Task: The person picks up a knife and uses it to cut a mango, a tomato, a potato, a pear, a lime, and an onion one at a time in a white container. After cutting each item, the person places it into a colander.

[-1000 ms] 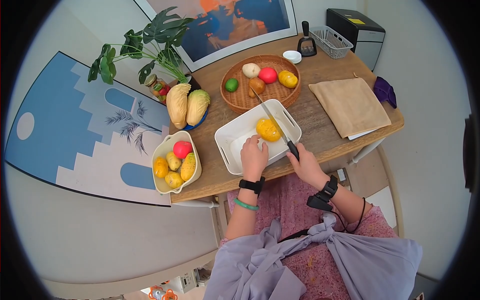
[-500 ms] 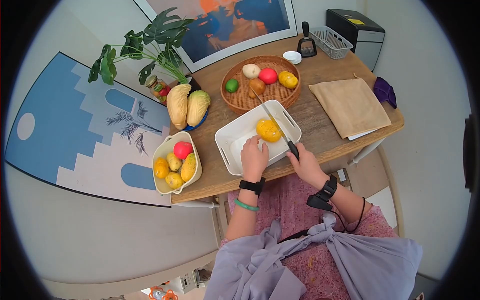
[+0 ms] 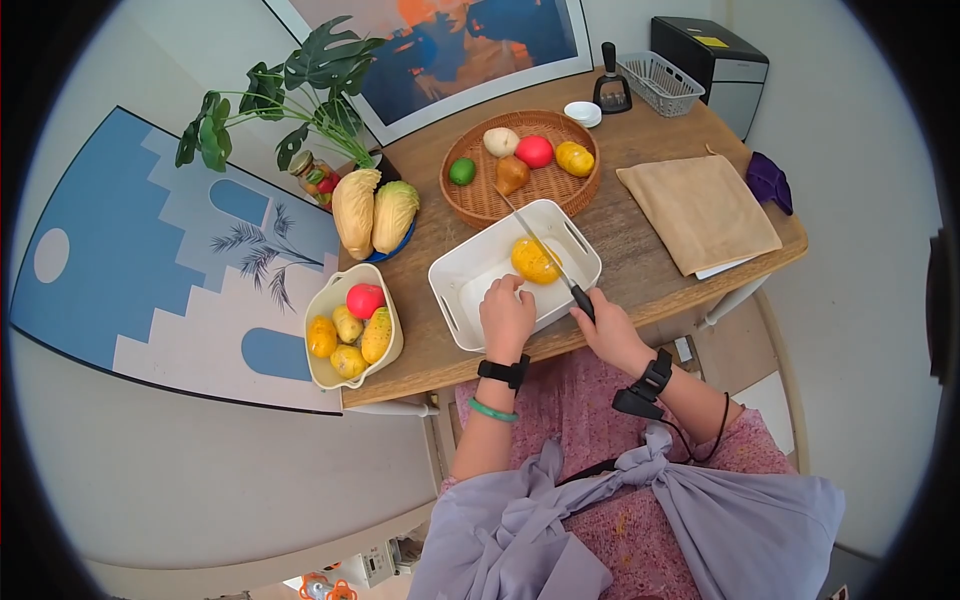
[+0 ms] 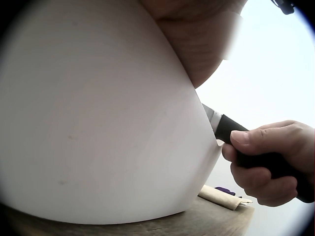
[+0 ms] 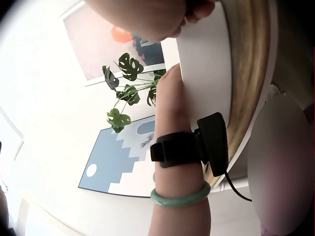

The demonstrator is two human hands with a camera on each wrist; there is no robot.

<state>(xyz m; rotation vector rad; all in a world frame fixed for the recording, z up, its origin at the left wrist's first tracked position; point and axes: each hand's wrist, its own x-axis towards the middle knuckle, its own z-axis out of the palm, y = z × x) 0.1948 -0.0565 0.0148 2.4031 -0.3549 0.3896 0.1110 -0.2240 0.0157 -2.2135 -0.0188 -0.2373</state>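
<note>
In the head view a mottled round yellow fruit (image 3: 535,261) lies in a white bin (image 3: 458,292). My left hand (image 3: 508,315) reaches over the bin's near wall, its bent fingers holding the fruit at its near left side. My right hand (image 3: 612,330) grips the black handle of a long kitchen knife (image 3: 581,299). The blade crosses over the fruit and points away to the far left, its tip overlapping the wicker tray. In the left wrist view the bin wall (image 4: 108,118) hides the fruit, and the right hand (image 4: 270,157) is curled round the knife handle.
Behind the bin, a round wicker tray (image 3: 470,208) bears several fruits and vegetables. A cream basket (image 3: 318,375) of yellow produce stands at left, near two cabbages (image 3: 375,215). A folded beige cloth (image 3: 700,215) lies at right.
The knife has shifted slightly, its tip moving a little nearer me and left, and its handle a little left. The left hand and the yellow fruit stay nearly in place.
</note>
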